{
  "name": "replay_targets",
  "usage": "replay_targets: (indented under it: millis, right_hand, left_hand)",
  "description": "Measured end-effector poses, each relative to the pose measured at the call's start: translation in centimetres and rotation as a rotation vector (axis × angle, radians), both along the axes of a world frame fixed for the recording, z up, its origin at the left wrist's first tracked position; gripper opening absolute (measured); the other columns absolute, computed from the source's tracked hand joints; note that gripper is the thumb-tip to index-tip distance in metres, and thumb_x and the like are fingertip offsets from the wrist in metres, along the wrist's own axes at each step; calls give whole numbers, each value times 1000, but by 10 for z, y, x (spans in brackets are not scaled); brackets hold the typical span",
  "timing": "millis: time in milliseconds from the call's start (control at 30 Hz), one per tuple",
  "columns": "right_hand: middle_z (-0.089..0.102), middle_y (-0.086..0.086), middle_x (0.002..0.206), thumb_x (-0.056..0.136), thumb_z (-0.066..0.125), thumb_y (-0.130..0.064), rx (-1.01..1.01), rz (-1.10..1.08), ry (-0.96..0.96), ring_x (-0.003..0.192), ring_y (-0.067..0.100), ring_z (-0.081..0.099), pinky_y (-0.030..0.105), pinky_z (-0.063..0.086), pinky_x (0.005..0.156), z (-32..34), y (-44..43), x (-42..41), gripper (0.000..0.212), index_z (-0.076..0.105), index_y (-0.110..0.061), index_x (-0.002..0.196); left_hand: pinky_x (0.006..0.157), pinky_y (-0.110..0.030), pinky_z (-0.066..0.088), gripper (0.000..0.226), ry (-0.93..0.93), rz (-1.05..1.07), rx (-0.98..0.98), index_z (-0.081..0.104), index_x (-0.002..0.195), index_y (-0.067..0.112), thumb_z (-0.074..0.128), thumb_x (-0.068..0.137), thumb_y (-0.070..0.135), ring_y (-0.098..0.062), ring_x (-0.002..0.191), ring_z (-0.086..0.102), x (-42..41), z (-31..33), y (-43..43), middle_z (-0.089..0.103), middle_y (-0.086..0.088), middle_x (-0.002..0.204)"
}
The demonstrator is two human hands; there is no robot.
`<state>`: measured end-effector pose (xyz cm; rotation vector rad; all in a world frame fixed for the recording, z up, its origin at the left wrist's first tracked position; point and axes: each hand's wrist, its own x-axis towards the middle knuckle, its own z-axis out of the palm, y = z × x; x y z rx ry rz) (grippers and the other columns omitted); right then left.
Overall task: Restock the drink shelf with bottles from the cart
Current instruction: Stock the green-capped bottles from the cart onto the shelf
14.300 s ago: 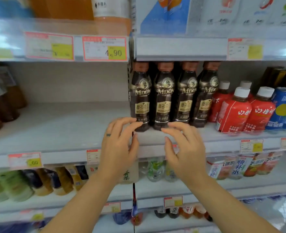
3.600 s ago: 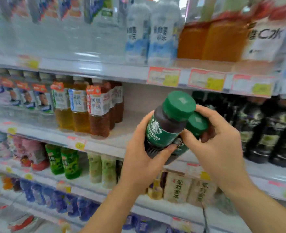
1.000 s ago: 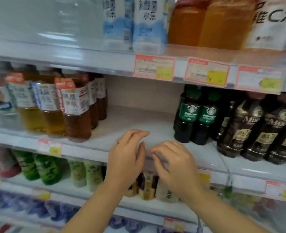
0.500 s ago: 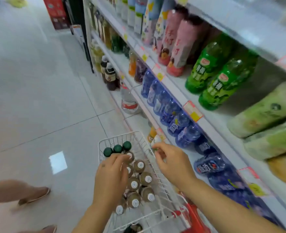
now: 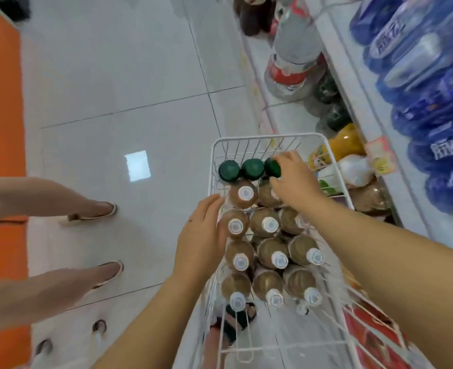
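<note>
Shop aisle: one hand on a green bottle in the cart

Pale floor tiles (image 5: 140,75) run beside the shelf (image 5: 353,83) on the right, and the white wire cart (image 5: 270,136) stands close to it. Three green-capped bottles (image 5: 252,169) stand at its far end, behind rows of brown bottles (image 5: 270,225). The right hand (image 5: 292,179) curls its fingers over the right green bottle (image 5: 272,167). The left hand (image 5: 201,235) is open, fingers straight, against the cart's left side. The bottles are packed close, so I think a tilted lift could knock a neighbour over, or the smooth cap could slip. Another person's legs (image 5: 60,198) stand near on the left, and blue bottles (image 5: 419,75) crowd the shelf.
</note>
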<state>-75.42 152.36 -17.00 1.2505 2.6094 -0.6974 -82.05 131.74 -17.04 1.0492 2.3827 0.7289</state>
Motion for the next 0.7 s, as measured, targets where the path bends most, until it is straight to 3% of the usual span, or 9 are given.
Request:
replay_targets:
  millis: [100,200,333,433,567,700]
  right_hand:
    - [38,10,138,87,58,-14,5,36,-51,114,35,50,38,43,84,-24,12,-7,46,46,-19,131]
    - [44,13,126,84,62,-14,19,24,11,105,36,53,36,44,80,-27,19,-6,36,54,-17,119]
    - [49,8,110,79,65,-16,22,-110,206,94,30,56,36,49,78,1,16,21,30,59,-19,109]
    - [53,3,104,75,68,-18,92,-193,345,91,20,55,26,42,75,36,11,50,30,63,-21,105]
    - [55,-2,99,71,71,-19,158,-252,440,86,7,48,15,34,72,68,8,76,33,64,-21,103]
    - [58,0,101,69,72,-18,156,-276,499,88,1,46,7,35,72,74,7,93,35,65,-19,103]
  left_hand:
    - [87,-35,47,43,33,11,74,54,128,14,58,85,6,-24,116,54,2,-9,-1,51,-4,133]
    - [92,-39,46,43,70,-2,63,55,126,13,60,83,6,-26,115,54,1,-11,1,53,-6,129]
    - [101,-39,33,41,250,-2,67,58,120,15,63,80,8,-29,117,49,-7,0,19,57,-7,122]
    - [96,-39,38,41,257,-75,101,58,120,16,63,80,9,-31,106,56,-14,14,66,59,-6,122]
    - [96,-40,33,48,333,-309,-239,40,137,22,52,90,24,-31,113,51,-17,-1,128,46,-5,135]
    - [92,-41,36,51,488,-404,-530,42,127,20,64,82,22,-30,107,56,-18,-21,148,45,-8,128]
